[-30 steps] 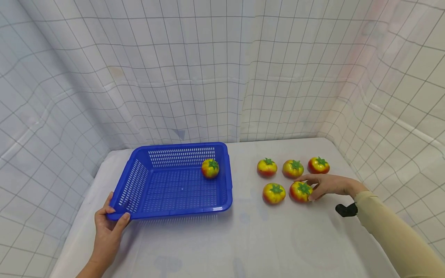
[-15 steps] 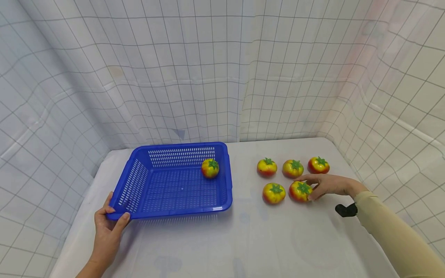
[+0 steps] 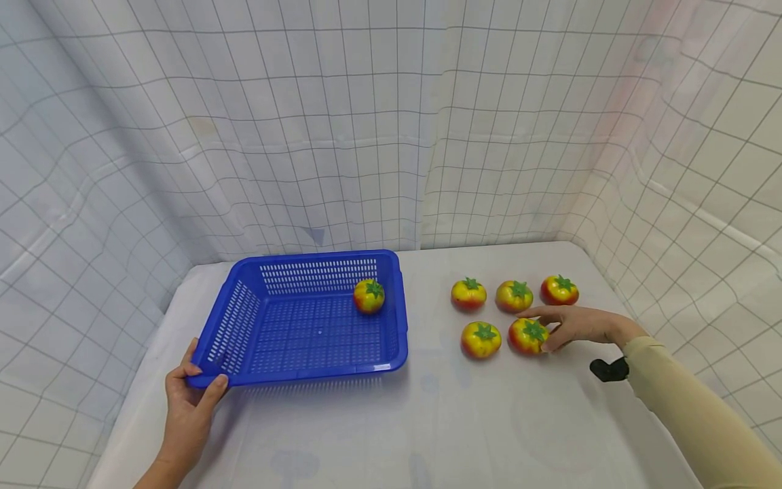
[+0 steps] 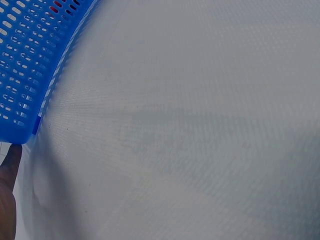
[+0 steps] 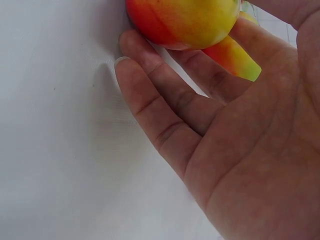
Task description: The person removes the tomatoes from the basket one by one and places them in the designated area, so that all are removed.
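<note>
My left hand (image 3: 188, 414) grips the near left corner of a blue plastic basket (image 3: 305, 375), thumb on top of the rim. In the left wrist view only part of that hand (image 4: 9, 185) shows under the basket. A red-and-yellow tomato (image 3: 370, 296) with a green leafy top sits inside, near the right wall. Over on the right, my right hand (image 3: 580, 324) holds another tomato (image 3: 525, 337) resting on the table, its thumb at the near side and fingers behind. The right wrist view shows this tomato's smooth underside (image 5: 185, 22) by the fingers.
Three tomatoes stand in a back row, left (image 3: 468, 295), middle (image 3: 514, 297) and right (image 3: 559, 291). One more tomato (image 3: 480, 341) is just left of the held one. White gridded curtains (image 3: 366, 136) enclose the white-covered table (image 3: 427, 421) at the back and sides.
Almost nothing differs. The tomato at my right hand has shifted very slightly; both hands and the basket keep their places.
</note>
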### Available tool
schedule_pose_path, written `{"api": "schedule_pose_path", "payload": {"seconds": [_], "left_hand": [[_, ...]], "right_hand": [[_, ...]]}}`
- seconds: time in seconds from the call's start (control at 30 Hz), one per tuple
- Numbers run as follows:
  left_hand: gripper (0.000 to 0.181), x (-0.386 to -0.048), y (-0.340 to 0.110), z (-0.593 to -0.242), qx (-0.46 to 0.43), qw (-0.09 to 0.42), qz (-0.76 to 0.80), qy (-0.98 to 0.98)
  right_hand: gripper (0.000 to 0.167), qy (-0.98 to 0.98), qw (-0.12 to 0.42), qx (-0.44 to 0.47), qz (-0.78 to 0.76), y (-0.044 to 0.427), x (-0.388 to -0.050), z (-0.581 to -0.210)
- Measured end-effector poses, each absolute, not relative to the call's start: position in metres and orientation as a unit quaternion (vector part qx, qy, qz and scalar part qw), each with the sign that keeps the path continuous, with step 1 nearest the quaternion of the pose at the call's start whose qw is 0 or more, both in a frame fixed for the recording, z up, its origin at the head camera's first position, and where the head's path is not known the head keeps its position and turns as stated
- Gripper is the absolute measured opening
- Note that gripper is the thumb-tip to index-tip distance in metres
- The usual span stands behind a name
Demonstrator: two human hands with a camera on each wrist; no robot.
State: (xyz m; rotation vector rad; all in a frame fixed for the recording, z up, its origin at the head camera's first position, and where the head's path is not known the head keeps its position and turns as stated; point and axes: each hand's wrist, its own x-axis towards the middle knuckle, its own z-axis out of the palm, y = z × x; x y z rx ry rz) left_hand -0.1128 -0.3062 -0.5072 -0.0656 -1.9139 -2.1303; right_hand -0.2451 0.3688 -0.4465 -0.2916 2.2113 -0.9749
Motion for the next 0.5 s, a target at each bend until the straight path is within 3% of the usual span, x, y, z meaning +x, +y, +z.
{"api": "schedule_pose_path", "payload": {"seconds": [0.5], "left_hand": [[0.039, -0.1128, -0.3067, -0.5073, -0.028, 0.137, -0.739, -0.659]], "right_hand": [[0.072, 0.865, 0.336, -0.119, -0.354, 0.3718, -0.2405, -0.4422]]}}
